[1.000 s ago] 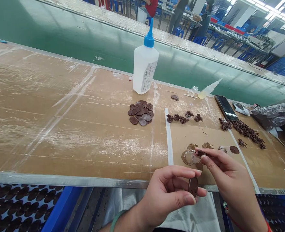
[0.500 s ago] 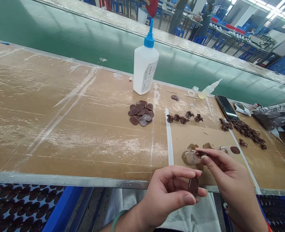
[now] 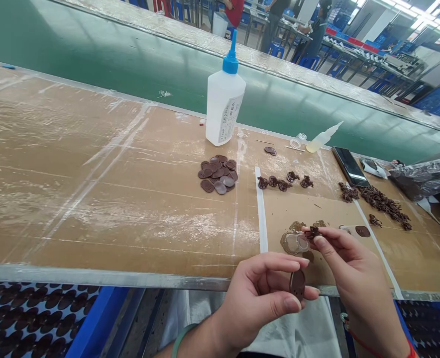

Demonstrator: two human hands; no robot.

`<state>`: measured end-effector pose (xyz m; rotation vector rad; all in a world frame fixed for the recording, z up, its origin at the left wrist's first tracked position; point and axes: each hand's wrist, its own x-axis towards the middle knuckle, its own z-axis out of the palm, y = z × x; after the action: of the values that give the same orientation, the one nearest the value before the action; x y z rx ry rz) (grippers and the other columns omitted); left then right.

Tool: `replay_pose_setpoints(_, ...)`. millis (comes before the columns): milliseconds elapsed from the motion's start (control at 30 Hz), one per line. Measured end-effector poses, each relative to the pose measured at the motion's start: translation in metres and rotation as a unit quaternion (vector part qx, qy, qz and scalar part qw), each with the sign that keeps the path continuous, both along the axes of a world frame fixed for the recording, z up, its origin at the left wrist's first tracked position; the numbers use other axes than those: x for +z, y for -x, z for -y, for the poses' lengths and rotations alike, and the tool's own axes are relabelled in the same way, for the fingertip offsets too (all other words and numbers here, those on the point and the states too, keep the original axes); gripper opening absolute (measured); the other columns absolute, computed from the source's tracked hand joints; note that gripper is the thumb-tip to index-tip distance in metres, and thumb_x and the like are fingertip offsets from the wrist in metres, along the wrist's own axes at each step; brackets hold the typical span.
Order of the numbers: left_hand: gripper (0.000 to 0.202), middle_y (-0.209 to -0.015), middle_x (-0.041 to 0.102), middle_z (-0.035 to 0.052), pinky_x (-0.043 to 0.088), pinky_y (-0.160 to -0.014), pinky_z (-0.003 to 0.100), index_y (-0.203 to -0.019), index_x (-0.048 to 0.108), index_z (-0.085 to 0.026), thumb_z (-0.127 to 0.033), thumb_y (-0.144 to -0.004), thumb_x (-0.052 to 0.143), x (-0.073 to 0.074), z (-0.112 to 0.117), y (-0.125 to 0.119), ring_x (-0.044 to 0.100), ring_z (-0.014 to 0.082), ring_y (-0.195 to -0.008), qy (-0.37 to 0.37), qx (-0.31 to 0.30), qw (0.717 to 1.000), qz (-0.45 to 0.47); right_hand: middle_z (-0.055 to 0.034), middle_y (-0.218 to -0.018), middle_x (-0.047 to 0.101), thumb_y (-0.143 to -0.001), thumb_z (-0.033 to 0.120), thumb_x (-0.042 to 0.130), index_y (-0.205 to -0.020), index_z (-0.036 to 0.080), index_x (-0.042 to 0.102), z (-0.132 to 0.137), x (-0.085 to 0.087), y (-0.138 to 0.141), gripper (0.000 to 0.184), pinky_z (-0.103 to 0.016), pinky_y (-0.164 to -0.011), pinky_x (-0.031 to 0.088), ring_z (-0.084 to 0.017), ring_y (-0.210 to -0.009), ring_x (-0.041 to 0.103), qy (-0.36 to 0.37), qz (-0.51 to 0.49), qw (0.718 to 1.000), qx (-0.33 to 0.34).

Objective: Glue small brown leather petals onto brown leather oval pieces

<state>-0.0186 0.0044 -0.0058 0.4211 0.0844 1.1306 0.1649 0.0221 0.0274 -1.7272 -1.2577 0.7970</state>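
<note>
My left hand [image 3: 259, 303] holds a flat brown oval piece [image 3: 297, 285] upright between thumb and fingertips, just in front of the table edge. My right hand [image 3: 354, 268] pinches a small dark brown openwork piece [image 3: 312, 233] between thumb and forefinger. It is close to the oval piece and above a clear plastic lid [image 3: 293, 243] smeared with brownish glue. The fingers hide part of the small piece. Farther off lie a pile of brown oval discs [image 3: 217, 174] and a row of small openwork pieces [image 3: 283, 183].
A white glue bottle with a blue nozzle [image 3: 225, 102] and a small squeeze bottle [image 3: 322, 139] stand beyond the hands. A phone [image 3: 349, 166], a heap of openwork pieces [image 3: 380, 201] and a plastic bag [image 3: 425, 176] lie to the right. A green belt [image 3: 130, 54] runs behind the table.
My right hand has shifted slightly up and has turned the small piece a little. My left hand and the oval piece have barely moved.
</note>
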Motion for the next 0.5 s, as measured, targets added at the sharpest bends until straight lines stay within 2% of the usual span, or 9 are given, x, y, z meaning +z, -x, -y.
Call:
replay_pose_setpoints(300, 0.031, -0.119, 0.068, 0.002, 0.059, -0.078, 0.017, -0.111, 0.073, -0.024, -0.015, -0.083, 0.082, 0.001, -0.001, -0.002, 0.073, 0.0191, -0.096, 0.002, 0.006, 1.0, 0.003, -0.0053, -0.122, 0.067, -0.089, 0.044, 0.069, -0.106, 0.026, 0.072, -0.002, 0.006, 0.01, 0.025, -0.031, -0.087, 0.056, -0.024, -0.114, 0.061, -0.023, -0.001, 0.999, 0.029)
replay_pose_setpoints(500, 0.033, -0.12, 0.067, 0.0033, 0.059, -0.081, 0.02, -0.111, 0.073, -0.023, -0.011, -0.082, 0.082, 0.001, 0.001, -0.006, 0.073, 0.0201, -0.097, -0.007, 0.017, 1.0, 0.021, -0.005, -0.121, 0.067, -0.09, 0.045, 0.068, -0.109, 0.028, 0.072, 0.001, 0.006, 0.013, 0.026, -0.037, -0.088, 0.055, -0.026, -0.112, 0.062, -0.03, 0.03, 0.999, 0.02)
